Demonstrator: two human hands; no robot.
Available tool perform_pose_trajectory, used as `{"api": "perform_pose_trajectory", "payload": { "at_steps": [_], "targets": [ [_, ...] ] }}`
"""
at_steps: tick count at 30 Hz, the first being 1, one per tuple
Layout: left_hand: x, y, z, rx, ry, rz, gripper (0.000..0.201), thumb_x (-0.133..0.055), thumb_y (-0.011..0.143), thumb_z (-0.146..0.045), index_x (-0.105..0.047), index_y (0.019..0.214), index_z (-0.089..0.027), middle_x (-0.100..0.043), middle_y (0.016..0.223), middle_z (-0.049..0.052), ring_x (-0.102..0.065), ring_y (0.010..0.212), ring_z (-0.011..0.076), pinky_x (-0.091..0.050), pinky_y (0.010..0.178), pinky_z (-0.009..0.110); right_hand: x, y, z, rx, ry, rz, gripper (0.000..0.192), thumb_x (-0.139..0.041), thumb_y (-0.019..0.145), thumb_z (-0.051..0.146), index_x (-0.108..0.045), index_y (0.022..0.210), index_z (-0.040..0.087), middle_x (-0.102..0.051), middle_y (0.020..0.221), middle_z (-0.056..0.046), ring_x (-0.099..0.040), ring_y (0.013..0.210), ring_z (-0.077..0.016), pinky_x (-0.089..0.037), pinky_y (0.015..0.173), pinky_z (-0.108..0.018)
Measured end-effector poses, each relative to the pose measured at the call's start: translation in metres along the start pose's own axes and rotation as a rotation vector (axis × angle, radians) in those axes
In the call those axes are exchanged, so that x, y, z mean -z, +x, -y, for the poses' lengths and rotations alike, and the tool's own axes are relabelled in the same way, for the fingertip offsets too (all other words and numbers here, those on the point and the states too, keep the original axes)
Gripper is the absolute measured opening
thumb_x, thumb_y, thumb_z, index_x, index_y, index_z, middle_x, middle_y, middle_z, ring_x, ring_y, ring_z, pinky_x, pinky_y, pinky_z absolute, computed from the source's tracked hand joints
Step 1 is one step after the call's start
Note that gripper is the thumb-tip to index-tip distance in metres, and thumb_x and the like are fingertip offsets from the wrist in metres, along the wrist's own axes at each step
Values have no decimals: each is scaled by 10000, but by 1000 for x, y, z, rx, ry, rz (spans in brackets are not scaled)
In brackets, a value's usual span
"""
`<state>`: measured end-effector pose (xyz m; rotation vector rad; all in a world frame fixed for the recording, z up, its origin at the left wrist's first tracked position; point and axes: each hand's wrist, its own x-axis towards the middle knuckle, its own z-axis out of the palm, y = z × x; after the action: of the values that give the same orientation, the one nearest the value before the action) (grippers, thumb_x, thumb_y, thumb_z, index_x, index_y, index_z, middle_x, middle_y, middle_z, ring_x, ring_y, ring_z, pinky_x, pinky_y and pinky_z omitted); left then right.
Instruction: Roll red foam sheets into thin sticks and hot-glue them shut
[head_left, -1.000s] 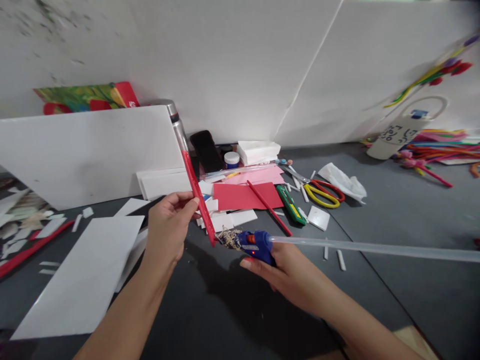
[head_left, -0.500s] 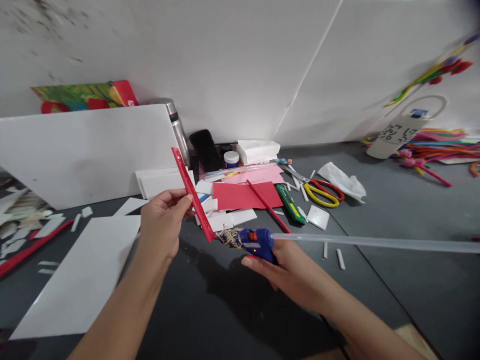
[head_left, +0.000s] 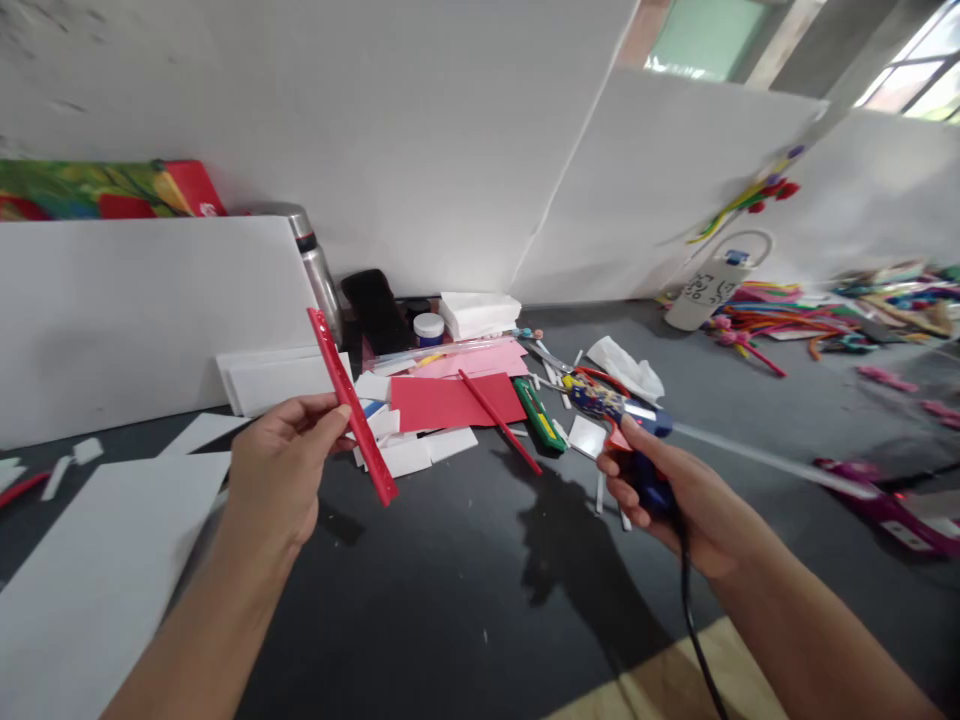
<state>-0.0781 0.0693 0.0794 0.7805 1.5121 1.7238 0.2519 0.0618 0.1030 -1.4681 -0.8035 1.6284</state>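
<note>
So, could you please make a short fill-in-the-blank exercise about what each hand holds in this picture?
1. The left hand holds a thin flat strip of ____ colour.
2. The right hand holds a blue hot glue ____ with a black cord.
3. The green utility knife lies beside a ____ paper sheet on the dark table.

Missing words: red; gun; red

Strip (head_left: pixel 351 405) left of glue gun (head_left: pixel 626 430)

Red strip and blue glue gun, both aloft.
The red strip (head_left: pixel 351 405) slants upright; the glue gun (head_left: pixel 626 435), clear stick trailing right, points left.
</note>
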Motion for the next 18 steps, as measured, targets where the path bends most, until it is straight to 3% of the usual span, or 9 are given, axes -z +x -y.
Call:
{"api": "perform_pose_trajectory", "payload": {
  "at_steps": [5,12,15,18],
  "targets": [
    [-4,-10,-1,27,-3,64,258,-837,594,-268,-732,805,-162,-721,753,4,-620,664,136,-525,609,230,34,14,-16,-115,140,-130,252,-586,953,417,-547,822,205,-622,684,7,-564,463,-85,-508,380,-153],
    [-8,-20,7,78,53,227,257,-826,665,-305,-729,853,-160,-723,785,10,-607,651,124,-523,621,230,35,17,-21,-184,-5,-22,299,-545,970,470,-567,907,179,-692,758,-68,-685,597,-152,-587,513,-238],
    [-10,-24,9,116,53,303,250,-810,696,-315,-722,868,-156,-719,789,14,-616,669,129,-522,636,233,39,14,-22,-205,-277,-81,373,-525,953,543,-558,881,178,-706,716,-104,-699,568,-207,-571,501,-299],
    [-13,-27,8,150,43,334,229,-803,698,-305,-707,837,-151,-695,735,0,-589,609,112,-510,619,231,45,8,-16,-115,-800,-237,400,-586,894,568,-574,782,184,-643,543,-73,-616,417,-218,-465,404,-295]
  ]
}}
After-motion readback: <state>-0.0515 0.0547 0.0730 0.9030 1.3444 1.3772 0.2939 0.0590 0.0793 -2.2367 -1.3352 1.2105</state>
